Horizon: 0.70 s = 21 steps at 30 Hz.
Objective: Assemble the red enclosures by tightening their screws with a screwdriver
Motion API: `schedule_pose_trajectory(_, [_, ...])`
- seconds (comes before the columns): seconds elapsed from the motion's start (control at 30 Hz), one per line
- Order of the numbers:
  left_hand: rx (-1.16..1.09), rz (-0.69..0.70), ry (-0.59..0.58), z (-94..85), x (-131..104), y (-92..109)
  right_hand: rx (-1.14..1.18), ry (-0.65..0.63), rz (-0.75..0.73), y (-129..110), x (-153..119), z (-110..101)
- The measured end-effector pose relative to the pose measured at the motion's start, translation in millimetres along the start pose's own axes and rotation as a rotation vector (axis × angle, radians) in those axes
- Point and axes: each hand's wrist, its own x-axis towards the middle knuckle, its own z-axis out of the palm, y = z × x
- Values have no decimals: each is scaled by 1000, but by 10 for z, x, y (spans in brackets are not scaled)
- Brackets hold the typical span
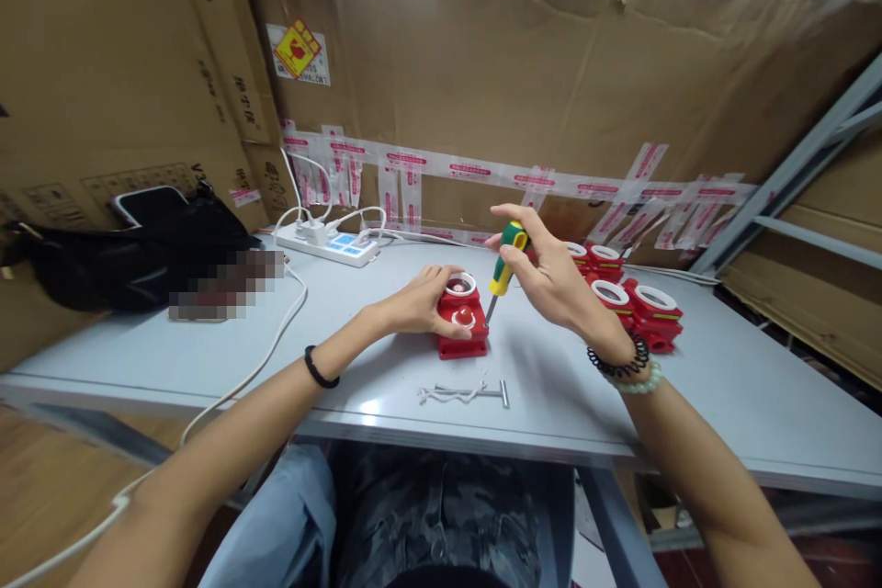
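A red housing with a white ring at its far end and a red dome on top sits on the table before me. My left hand grips it from the left, thumb across the near part and fingers behind. My right hand holds a green and yellow screwdriver, tilted, its tip at the right side of the housing. Whether the tip sits in a screw is too small to tell. Closer to me lies a metal T-shaped tool with a white cord beside it.
Several more red housings with white rings stand at the right, behind my right wrist. A white power strip with plugs is at the back left, its cable running over the table edge. A black bag lies left; cardboard walls the back.
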Motion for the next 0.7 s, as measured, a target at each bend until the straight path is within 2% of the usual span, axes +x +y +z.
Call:
schedule_pose_trajectory(0.07, [-5,4,1,-2,-1,1,-4,4,-18,7,2,9])
schedule_pose_trajectory(0.17, [-18,-1,1,-11,-8,15,-200,175,34,16,-4,48])
schedule_pose_trajectory(0.23, [-18,-4,1,-18,-13,27,-267,219,59,22,-14,58])
schedule_pose_trajectory(0.3, [-9,-6,0,-23,-15,33,-193,134,51,30,-25,38])
schedule_pose_trajectory(0.4, [-2,-5,-1,-21,-13,23,45,-53,-5,35,-32,-18])
schedule_pose_trajectory(0.47, [-2,0,1,-15,-10,8,99,-78,-23,24,-34,-34])
schedule_pose_trajectory(0.63, [2,15,2,-7,-5,-15,-116,175,57,-30,-53,14])
schedule_pose_trajectory(0.7, [9,13,0,-7,-3,-13,-143,184,60,-36,-62,14])
